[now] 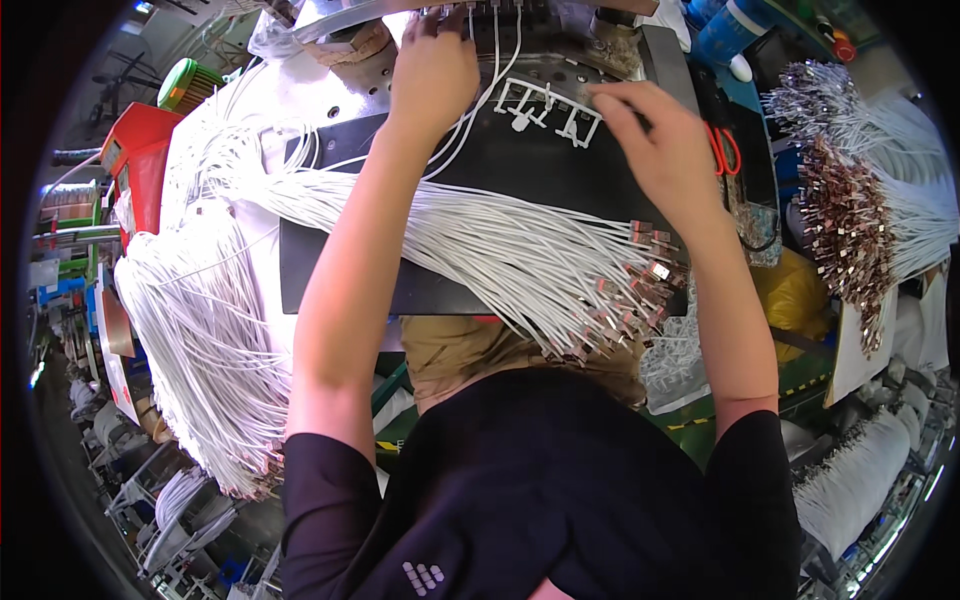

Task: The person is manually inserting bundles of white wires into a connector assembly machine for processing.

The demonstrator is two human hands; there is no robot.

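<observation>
My right hand [660, 140] pinches the right end of a white moulded plastic sprue [548, 106], a thin frame with short branches, between thumb and forefinger. It hangs above the far edge of a black board [480, 165]. My left hand [436, 72] reaches to the far metal fixture [500, 28], its fingertips dark and partly hidden at the fixture's edge beside several white cables [497, 50]. Below my hands, a thick bundle of white cables [490, 240] lies across the board under my left forearm. Its metal-tipped connectors [640, 285] fan out at the right.
More white cables [205, 330] droop over the table's left side. Red-handled scissors [722, 150] lie right of my right hand. A red bin [140, 150] stands at the left; bundles of cables with copper-coloured connectors [850, 230] hang at the far right, near a yellow bag [790, 300].
</observation>
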